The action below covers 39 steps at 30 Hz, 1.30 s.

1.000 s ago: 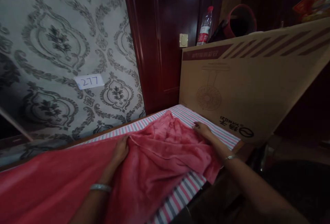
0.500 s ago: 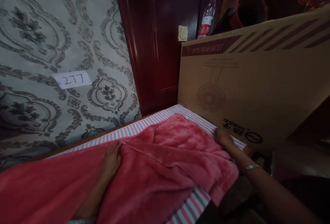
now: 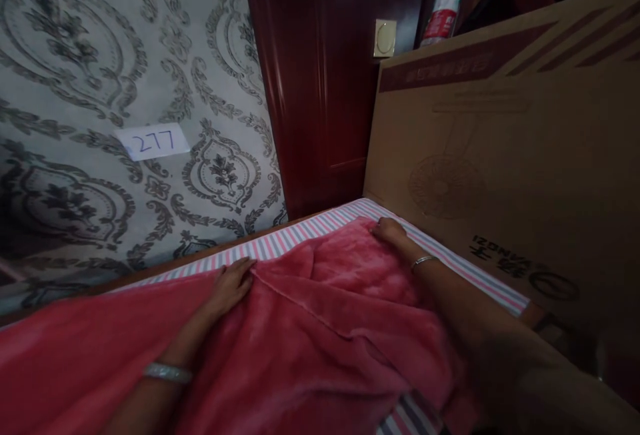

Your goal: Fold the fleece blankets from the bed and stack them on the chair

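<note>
A plush pink-red blanket (image 3: 320,295) lies rumpled over a bed sheet striped in pink, grey and white (image 3: 280,243). My left hand (image 3: 234,286) rests on it, fingers stretched out beside a fold line near the wall side. At the blanket's far corner, my right hand (image 3: 391,231) has its fingers closed on the edge. The fingertips there are partly hidden. My right forearm crosses over the blanket's right side and covers part of it.
Behind stands a large cardboard box (image 3: 450,128), with a plastic bottle (image 3: 444,11) on top. A dark red wooden panel (image 3: 325,88) carries a small square plate (image 3: 385,38). On the left, patterned wallpaper (image 3: 100,175) bears a paper label (image 3: 153,141) reading 277.
My right hand has moved from the bed's right edge up and left to the blanket's far corner. The left hand stays on the blanket. The view has shifted slightly.
</note>
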Available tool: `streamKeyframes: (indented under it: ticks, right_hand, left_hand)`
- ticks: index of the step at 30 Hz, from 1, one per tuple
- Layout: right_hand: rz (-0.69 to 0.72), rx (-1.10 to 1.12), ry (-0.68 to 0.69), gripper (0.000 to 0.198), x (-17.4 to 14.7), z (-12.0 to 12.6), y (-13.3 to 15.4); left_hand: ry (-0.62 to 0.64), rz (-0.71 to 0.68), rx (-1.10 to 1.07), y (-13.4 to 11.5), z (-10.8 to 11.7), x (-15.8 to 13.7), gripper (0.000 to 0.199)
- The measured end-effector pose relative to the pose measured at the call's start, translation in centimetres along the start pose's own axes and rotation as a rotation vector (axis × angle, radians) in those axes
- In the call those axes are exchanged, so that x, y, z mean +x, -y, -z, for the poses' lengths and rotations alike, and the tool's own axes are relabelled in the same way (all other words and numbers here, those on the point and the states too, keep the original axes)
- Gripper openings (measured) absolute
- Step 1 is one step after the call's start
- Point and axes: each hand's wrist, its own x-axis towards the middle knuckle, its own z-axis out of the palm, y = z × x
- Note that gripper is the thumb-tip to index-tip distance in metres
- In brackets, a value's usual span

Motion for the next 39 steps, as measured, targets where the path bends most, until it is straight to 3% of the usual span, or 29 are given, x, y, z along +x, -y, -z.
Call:
streamKeyframes:
  ticks: [7, 11, 14, 18, 20, 22, 24, 27, 30, 33, 36, 39]
  right_hand:
    - [-0.130, 0.030, -0.141, 0.038, 0.2, -0.4, -4.2]
    - [-0.085, 0.074, -0.177, 0.038, -0.2, 0.6, -4.3]
    - [-0.027, 0.120, -0.244, 0.045, -2.6, 2.1, -4.4]
    - [0.109, 0.238, -0.456, 0.035, -11.2, 3.5, -7.3]
    - [0.191, 0.387, -0.667, 0.032, -17.4, 2.8, -9.2]
    - [0.176, 0.499, -0.804, 0.032, -23.9, 1.0, -10.6]
    - [0.179, 0.523, -0.799, 0.035, -29.5, -1.7, -11.1]
    - [0.282, 0.402, -0.643, 0.063, -34.1, -5.9, -10.3]
    - [0.240, 0.301, -0.635, 0.074, -34.2, -8.4, -9.3]
    - [0.219, 0.349, -0.746, 0.055, -32.6, -8.5, -9.6]
    - [0.246, 0.464, -0.834, 0.035, -30.6, -5.8, -11.1]
    - [0.170, 0.566, -0.937, 0.023, -27.4, 0.2, -11.6]
  left_hand:
    - [-0.228, -0.062, -0.051, 1.4, -2.4, 1.5, 0.031]
    - [-0.236, -0.081, 0.009, 1.6, -2.6, 1.7, 0.032]
    - [-0.214, -0.073, 0.050, 1.2, -2.0, 1.9, 0.032]
    - [-0.173, -0.049, 0.092, 0.7, -1.5, 2.3, 0.029]
    - [-0.162, -0.041, 0.097, 0.7, -1.4, 2.6, 0.029]
    - [-0.160, -0.035, 0.098, 0.7, -1.3, 2.8, 0.029]
    - [-0.163, -0.029, 0.097, 0.6, -1.2, 3.1, 0.028]
    - [-0.129, -0.016, 0.118, 0.2, -0.9, 3.2, 0.028]
    - [-0.114, -0.008, 0.137, -0.4, -0.5, 3.1, 0.030]
    - [-0.155, -0.017, 0.111, -0.5, -0.4, 2.8, 0.031]
    - [-0.165, -0.037, 0.066, -0.2, -0.4, 2.6, 0.033]
    - [-0.179, -0.042, 0.002, 0.2, -0.5, 2.7, 0.031]
